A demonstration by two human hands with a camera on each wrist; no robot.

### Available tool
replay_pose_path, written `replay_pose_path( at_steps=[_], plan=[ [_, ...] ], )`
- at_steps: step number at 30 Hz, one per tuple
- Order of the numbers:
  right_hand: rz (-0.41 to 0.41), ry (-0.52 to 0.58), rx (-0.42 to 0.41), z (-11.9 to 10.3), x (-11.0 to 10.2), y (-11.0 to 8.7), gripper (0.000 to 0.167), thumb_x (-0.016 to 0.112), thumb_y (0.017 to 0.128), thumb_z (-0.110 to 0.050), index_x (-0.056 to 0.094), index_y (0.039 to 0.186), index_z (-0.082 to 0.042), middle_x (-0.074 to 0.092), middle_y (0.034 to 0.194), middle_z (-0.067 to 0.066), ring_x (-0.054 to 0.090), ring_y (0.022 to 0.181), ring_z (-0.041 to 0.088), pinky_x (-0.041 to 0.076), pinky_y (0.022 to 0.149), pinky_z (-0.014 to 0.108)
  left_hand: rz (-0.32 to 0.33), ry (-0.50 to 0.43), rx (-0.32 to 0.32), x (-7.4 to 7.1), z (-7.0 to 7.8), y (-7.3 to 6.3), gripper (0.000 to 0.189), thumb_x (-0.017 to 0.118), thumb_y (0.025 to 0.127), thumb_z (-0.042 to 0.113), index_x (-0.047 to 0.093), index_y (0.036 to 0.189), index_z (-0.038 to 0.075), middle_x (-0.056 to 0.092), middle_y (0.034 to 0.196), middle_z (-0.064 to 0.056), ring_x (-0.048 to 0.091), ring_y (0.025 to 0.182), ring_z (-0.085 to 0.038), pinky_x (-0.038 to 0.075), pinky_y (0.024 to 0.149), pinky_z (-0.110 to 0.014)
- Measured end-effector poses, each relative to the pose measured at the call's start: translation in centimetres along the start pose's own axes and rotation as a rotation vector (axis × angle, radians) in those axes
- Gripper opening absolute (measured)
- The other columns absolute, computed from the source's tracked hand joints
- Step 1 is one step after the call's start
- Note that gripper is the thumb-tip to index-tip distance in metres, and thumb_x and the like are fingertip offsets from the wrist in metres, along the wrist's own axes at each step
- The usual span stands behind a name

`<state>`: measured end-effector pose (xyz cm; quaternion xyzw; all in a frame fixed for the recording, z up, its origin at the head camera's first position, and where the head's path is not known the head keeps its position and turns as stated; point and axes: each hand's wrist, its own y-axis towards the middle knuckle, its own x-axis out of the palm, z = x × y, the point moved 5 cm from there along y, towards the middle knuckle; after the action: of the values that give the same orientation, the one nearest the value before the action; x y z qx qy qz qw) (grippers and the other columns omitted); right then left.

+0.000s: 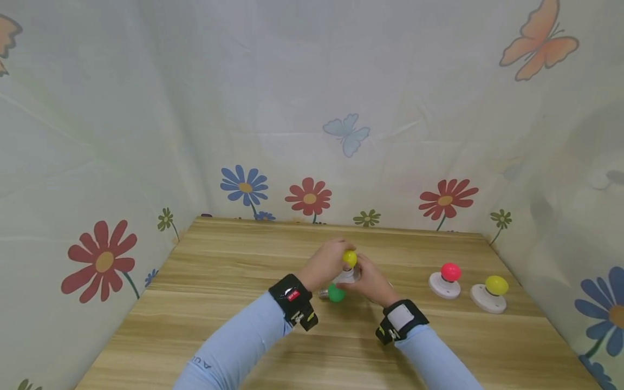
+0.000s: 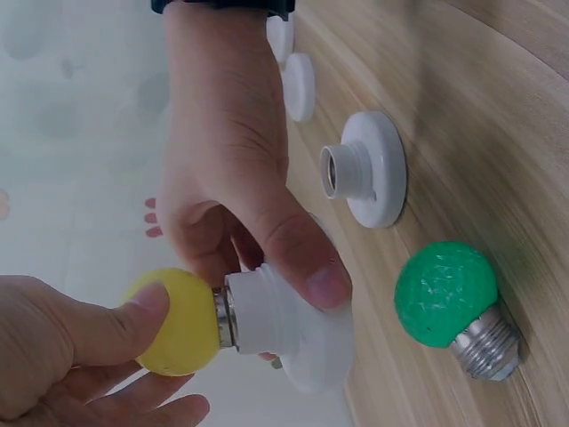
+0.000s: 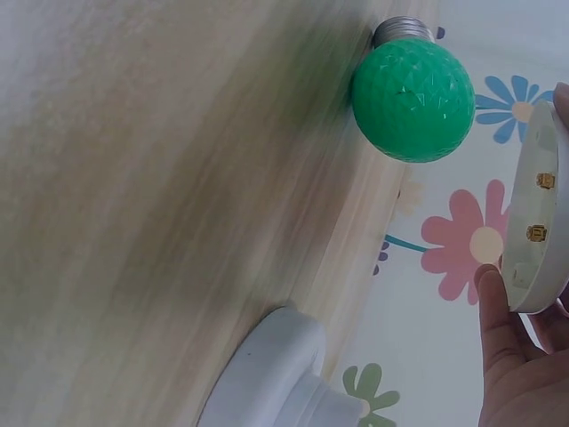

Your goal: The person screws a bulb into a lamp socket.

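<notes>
My left hand (image 1: pixel 327 264) pinches a yellow light bulb (image 2: pixel 178 322) between thumb and fingers. A white lamp holder (image 2: pixel 307 342) is gripped by my right hand (image 1: pixel 372 283), its thumb lying across the base. The bulb's metal screw end sits at the socket's mouth, with a strip of metal still showing in the left wrist view. Both are raised above the table, and the right wrist view shows the holder's hollow underside with brass terminals. Below them a green bulb (image 2: pixel 446 294) lies on its side.
On the wooden table (image 1: pixel 234 249), a bare white lamp holder (image 2: pixel 380 169) stands near my right hand, mostly hidden in the head view. Farther right are two holders, one with a red bulb (image 1: pixel 450 272), one with a yellow bulb (image 1: pixel 496 285). Flowered cloth hangs behind and at the sides.
</notes>
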<state>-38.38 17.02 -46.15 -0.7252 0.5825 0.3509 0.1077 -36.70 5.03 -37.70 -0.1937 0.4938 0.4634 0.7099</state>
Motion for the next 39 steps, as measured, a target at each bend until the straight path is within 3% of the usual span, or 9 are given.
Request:
replay_pose_path(
  at_steps=[4, 7, 12, 16, 22, 32, 36, 39],
  plan=[
    [0.003, -0.008, -0.01, 0.0, 0.0, -0.1, 0.067, 0.087, 0.07, -0.033, 0.057, 0.125, -0.008, 0.058, 0.119, 0.008, 0.059, 0.109, 0.025, 0.047, 0.099, 0.05, 0.011, -0.049, -0.03, 0.0, -0.3, 0.2, 0.06, 0.074, 0.084, 0.005, 0.049, 0.139, 0.007, 0.051, 0.138, -0.01, 0.055, 0.122, -0.021, 0.047, 0.101, -0.031],
    [0.004, 0.004, 0.0, 0.1, -0.1, -0.1, 0.066, 0.087, 0.069, -0.032, 0.058, 0.124, -0.009, 0.058, 0.117, 0.007, 0.059, 0.108, 0.024, 0.048, 0.098, 0.049, 0.065, -0.078, -0.053, -0.3, -0.4, 0.2, 0.072, 0.078, 0.082, 0.016, 0.043, 0.144, 0.008, 0.043, 0.14, -0.013, 0.055, 0.118, -0.022, 0.049, 0.099, -0.031],
    [0.01, 0.024, -0.01, 0.0, -0.1, -0.1, 0.06, 0.087, 0.07, -0.027, 0.061, 0.122, -0.009, 0.058, 0.118, 0.009, 0.058, 0.108, 0.026, 0.048, 0.097, 0.049, 0.15, 0.068, -0.047, -0.2, -0.6, -0.3, 0.071, 0.072, 0.083, 0.046, 0.046, 0.132, 0.002, 0.047, 0.12, -0.012, 0.057, 0.088, -0.015, 0.056, 0.081, -0.024],
    [0.009, -0.009, -0.021, -0.2, 0.0, -0.1, 0.056, 0.087, 0.071, -0.029, 0.063, 0.117, -0.011, 0.059, 0.113, 0.007, 0.057, 0.102, 0.022, 0.05, 0.093, 0.045, 0.166, 0.171, -0.037, 0.3, -0.8, -0.5, 0.067, 0.068, 0.082, 0.054, 0.051, 0.122, 0.003, 0.052, 0.107, -0.008, 0.056, 0.081, -0.012, 0.056, 0.076, -0.023],
    [0.002, -0.033, 0.006, -0.2, 0.1, -0.1, 0.058, 0.086, 0.07, -0.037, 0.062, 0.118, -0.015, 0.059, 0.111, 0.003, 0.057, 0.099, 0.019, 0.051, 0.091, 0.042, 0.139, 0.164, -0.041, 0.4, -0.7, -0.4, 0.058, 0.073, 0.081, 0.046, 0.054, 0.117, 0.005, 0.055, 0.103, -0.006, 0.057, 0.086, -0.013, 0.055, 0.08, -0.023],
    [0.004, -0.016, 0.014, 0.0, 0.0, -0.1, 0.068, 0.087, 0.07, -0.031, 0.057, 0.128, -0.011, 0.058, 0.123, 0.009, 0.057, 0.113, 0.026, 0.046, 0.101, 0.049, 0.049, 0.054, 0.07, 0.6, -0.2, -0.2, 0.033, 0.068, 0.09, 0.007, 0.059, 0.121, 0.004, 0.057, 0.115, -0.006, 0.059, 0.103, -0.015, 0.051, 0.093, -0.024],
    [0.012, -0.027, 0.003, 0.2, 0.1, -0.2, 0.069, 0.087, 0.069, -0.032, 0.057, 0.127, -0.009, 0.058, 0.122, 0.01, 0.058, 0.112, 0.026, 0.047, 0.1, 0.048, 0.007, 0.002, 0.06, 0.7, -0.2, -0.2, 0.04, 0.064, 0.089, -0.002, 0.056, 0.128, 0.004, 0.058, 0.122, -0.006, 0.058, 0.111, -0.017, 0.048, 0.099, -0.026],
    [0.02, -0.038, 0.013, 0.3, 0.1, -0.2, 0.067, 0.087, 0.069, -0.033, 0.058, 0.125, -0.011, 0.059, 0.119, 0.007, 0.058, 0.11, 0.024, 0.047, 0.099, 0.048, -0.003, -0.042, 0.026, 0.6, -0.3, -0.2, 0.056, 0.071, 0.087, 0.007, 0.048, 0.138, 0.005, 0.054, 0.133, -0.008, 0.056, 0.118, -0.019, 0.046, 0.102, -0.029]
  ],
)
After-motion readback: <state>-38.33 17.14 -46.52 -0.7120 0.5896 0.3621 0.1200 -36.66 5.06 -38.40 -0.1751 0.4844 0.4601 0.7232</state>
